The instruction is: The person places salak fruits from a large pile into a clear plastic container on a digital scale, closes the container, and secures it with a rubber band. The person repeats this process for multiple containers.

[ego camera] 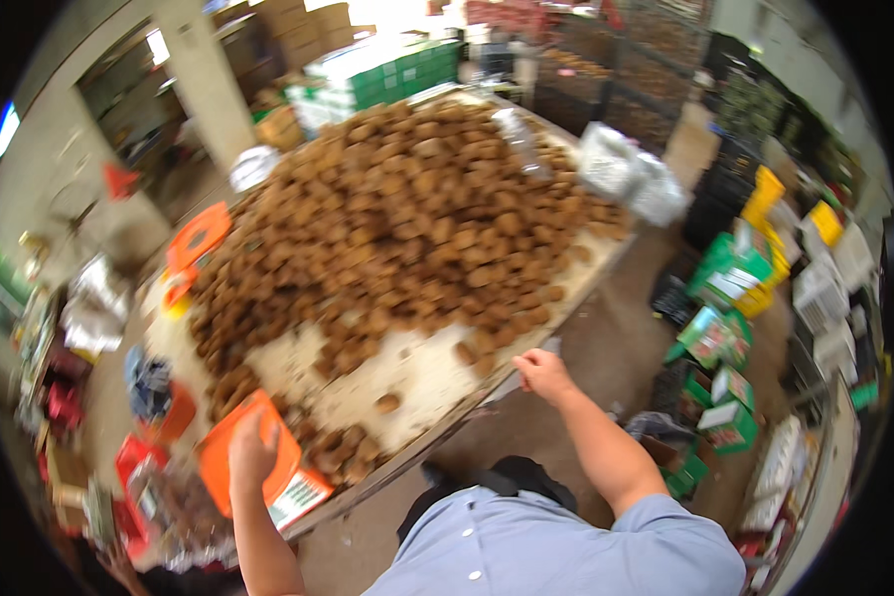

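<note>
My left hand [253,451] is at an orange plastic container [212,463] on the near left corner of the table, with its thumb apart from the fingers. Blur hides whether it grips the container. A white and green label [299,498] shows on the container's near side. My right hand [542,375], fingers curled and nothing visible in them, hovers by the table's near right edge. Close to that hand, a few brown, roundish pieces of produce [484,343] lie at the edge. They resemble kiwifruit. A large heap [417,216] of them covers most of the pale tabletop [413,365].
An orange plastic piece with an opening [197,235] sits at the table's left edge. Clear plastic bags [626,171] hang by the right corner. Green cartons [726,417] and black bags crowd the right floor. Red crates [130,477] stand left. Stacked green boxes [395,74] rise behind.
</note>
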The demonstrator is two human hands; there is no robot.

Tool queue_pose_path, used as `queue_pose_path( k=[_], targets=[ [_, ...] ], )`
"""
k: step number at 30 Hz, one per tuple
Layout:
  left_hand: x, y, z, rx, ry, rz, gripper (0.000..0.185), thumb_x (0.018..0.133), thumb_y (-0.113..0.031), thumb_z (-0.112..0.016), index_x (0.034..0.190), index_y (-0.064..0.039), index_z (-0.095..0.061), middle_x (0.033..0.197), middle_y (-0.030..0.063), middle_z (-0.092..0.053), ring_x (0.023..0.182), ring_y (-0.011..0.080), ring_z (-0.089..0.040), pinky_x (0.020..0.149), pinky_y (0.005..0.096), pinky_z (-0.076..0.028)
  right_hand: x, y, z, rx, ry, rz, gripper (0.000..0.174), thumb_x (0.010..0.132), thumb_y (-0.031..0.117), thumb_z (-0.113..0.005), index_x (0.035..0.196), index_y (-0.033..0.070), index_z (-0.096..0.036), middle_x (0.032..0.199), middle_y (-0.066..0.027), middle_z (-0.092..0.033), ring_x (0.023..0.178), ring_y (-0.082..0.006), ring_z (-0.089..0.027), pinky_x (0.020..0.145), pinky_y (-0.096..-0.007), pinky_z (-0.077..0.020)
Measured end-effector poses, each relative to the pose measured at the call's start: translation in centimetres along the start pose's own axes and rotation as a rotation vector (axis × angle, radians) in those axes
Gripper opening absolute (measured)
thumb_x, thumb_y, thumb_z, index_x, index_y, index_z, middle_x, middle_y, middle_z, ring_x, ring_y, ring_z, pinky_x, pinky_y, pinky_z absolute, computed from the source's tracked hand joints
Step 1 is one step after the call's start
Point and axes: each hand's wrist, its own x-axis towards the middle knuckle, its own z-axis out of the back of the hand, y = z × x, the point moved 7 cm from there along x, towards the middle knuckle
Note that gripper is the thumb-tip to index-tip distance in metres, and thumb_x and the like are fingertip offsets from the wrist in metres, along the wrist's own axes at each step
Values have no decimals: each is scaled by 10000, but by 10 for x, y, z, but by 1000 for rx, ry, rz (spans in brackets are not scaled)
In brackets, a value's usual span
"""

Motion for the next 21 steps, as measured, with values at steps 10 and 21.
queue_pose_path(
  k=[10,21],
  targets=[
    [44,-210,-232,-109,614,-177,489,943,-377,-609,1349,-109,-562,1263,205,-624,1166,371,-585,997,420,-469,217,69,318,-517,-544,159,323,847,350,-688,1058,105,-695,996,-132,-730,948,-299,-698,825,-404,-548],
    [48,-308,-301,-169,575,327,501,908,-351,-665,1314,-66,-595,1234,202,-650,1141,331,-629,966,405,-498,473,196,481,-1020,-64,354,449,813,338,-774,1170,76,-697,1116,-131,-716,1020,-269,-679,901,-370,-528]
  ],
)
